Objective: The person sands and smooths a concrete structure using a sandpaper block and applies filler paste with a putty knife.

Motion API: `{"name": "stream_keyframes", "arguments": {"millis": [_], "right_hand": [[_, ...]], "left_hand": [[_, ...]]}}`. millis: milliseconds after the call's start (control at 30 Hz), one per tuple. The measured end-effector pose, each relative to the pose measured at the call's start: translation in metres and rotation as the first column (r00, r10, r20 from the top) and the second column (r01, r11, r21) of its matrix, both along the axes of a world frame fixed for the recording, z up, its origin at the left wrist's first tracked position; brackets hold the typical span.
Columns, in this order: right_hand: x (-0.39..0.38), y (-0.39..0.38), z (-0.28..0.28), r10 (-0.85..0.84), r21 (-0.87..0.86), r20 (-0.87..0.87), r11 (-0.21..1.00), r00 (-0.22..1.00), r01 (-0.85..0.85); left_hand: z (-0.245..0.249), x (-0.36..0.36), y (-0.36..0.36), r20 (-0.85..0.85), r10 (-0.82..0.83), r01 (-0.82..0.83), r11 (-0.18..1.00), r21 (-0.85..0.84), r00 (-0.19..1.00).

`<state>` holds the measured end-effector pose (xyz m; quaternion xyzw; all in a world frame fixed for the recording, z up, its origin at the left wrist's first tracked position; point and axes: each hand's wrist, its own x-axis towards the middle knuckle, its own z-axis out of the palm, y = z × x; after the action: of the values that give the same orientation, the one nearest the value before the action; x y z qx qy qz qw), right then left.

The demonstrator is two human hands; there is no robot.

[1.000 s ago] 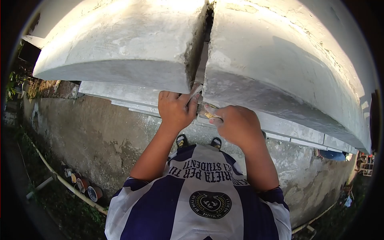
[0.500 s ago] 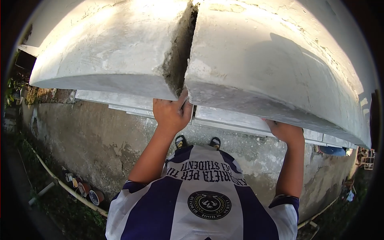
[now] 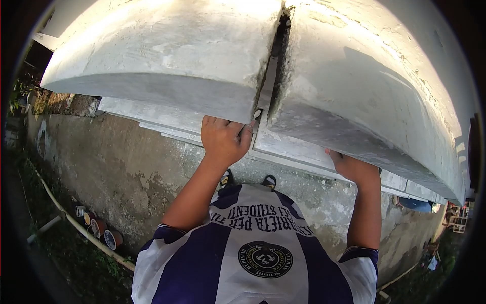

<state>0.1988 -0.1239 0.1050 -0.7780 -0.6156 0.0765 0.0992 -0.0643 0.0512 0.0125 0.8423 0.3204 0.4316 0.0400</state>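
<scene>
Left hand (image 3: pixel 223 139) sits clenched at the lower end of the gap (image 3: pixel 277 50) between left slab (image 3: pixel 162 50) and right slab (image 3: pixel 364 86). A small grey bit (image 3: pixel 256 115) shows at its fingertips. Right hand (image 3: pixel 350 166) is well apart from the gap, tucked under the right slab's edge, fingers hidden; cannot tell its grip.

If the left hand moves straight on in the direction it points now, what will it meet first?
Probably the lower edge of the left concrete slab, beside the gap between the two slabs. The left hand sits against that edge, so it seems to have almost no free way; depth is unclear.
</scene>
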Motion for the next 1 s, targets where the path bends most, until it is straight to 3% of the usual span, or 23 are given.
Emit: {"name": "stream_keyframes", "arguments": {"millis": [133,233,333,433,633,733,833,933,1000], "right_hand": [[-0.051,0.045,0.004,-0.052,-0.211,0.04,0.976,0.998,0.06],[-0.064,0.064,0.007,-0.055,-0.217,-0.081,0.975,0.995,0.036],[-0.058,0.054,0.011,-0.14,-0.279,-0.088,0.954,0.986,0.11],[-0.033,0.026,0.01,-0.023,-0.086,-0.07,0.996,0.997,0.017],[-0.073,0.079,0.01,-0.055,-0.281,-0.066,0.959,0.996,0.035],[-0.083,0.09,0.002,0.007,-0.215,-0.1,0.976,0.995,-0.028],[-0.085,0.083,0.026,-0.148,-0.446,-0.101,0.891,0.984,0.088],[-0.063,0.046,0.018,-0.076,-0.135,-0.084,0.989,0.994,0.064],[-0.051,0.049,0.011,-0.097,-0.161,-0.117,0.984,0.988,0.078]], "left_hand": [[-0.002,-0.003,0.001,-0.034,-0.019,0.02,1.0,0.002,0.999],[0.0,-0.002,0.002,-0.044,-0.007,0.008,1.0,0.02,0.999],[-0.003,-0.001,0.001,-0.035,-0.006,0.006,1.0,-0.012,0.999],[-0.001,-0.002,-0.002,-0.059,-0.003,-0.002,0.996,-0.084,0.998],[-0.002,-0.003,0.0,-0.04,0.0,-0.001,1.0,-0.015,0.999],[-0.003,-0.004,-0.001,-0.052,0.006,-0.007,1.0,-0.014,0.999],[0.002,-0.002,-0.003,-0.035,-0.006,0.005,1.0,-0.027,0.999],[0.0,-0.003,-0.002,-0.057,-0.009,0.005,0.998,-0.066,0.998],[0.0,-0.002,0.001,-0.023,-0.015,0.014,1.0,-0.02,1.0]]}}
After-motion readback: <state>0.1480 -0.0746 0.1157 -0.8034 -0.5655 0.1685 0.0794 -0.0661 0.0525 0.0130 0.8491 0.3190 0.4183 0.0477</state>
